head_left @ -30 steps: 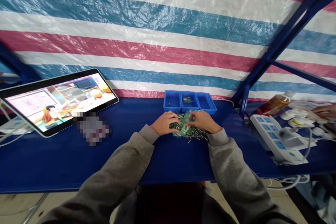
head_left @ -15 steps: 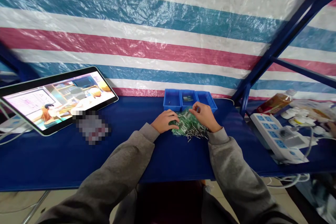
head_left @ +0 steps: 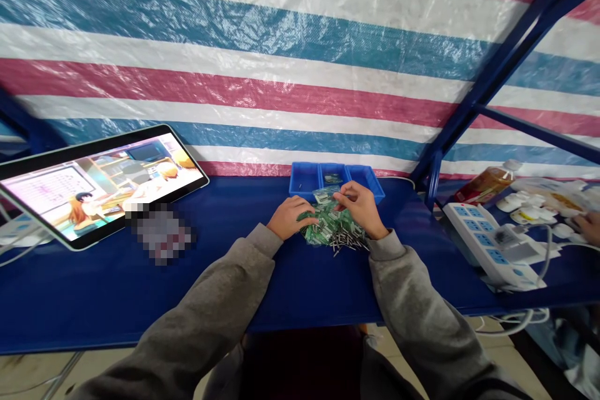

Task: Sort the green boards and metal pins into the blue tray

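A loose pile of small green and clear packets [head_left: 323, 231] lies on the blue table, with thin metal pins [head_left: 347, 240] at its near right side. My left hand [head_left: 291, 217] rests at the pile's left edge, fingers apart and curved, with nothing seen in it. At the pile's upper right, my right hand [head_left: 360, 206] pinches a small clear packet [head_left: 327, 194] between thumb and fingertips. Just behind stand three joined blue trays [head_left: 305, 180]; the middle one [head_left: 333, 177] holds a few small pieces.
A lit tablet [head_left: 103, 184] leans at the left, a blurred-out object [head_left: 164, 234] beside it. On the right are a white power strip [head_left: 492, 244], a bottle [head_left: 487, 184], white items [head_left: 527, 206] and another person's hand [head_left: 588, 225]. A striped sheet [head_left: 281, 87] hangs behind.
My right hand has moved slightly left and now has a clear packet at its fingertips. Another person's hand shows more at the right edge. The whole view has shifted slightly.
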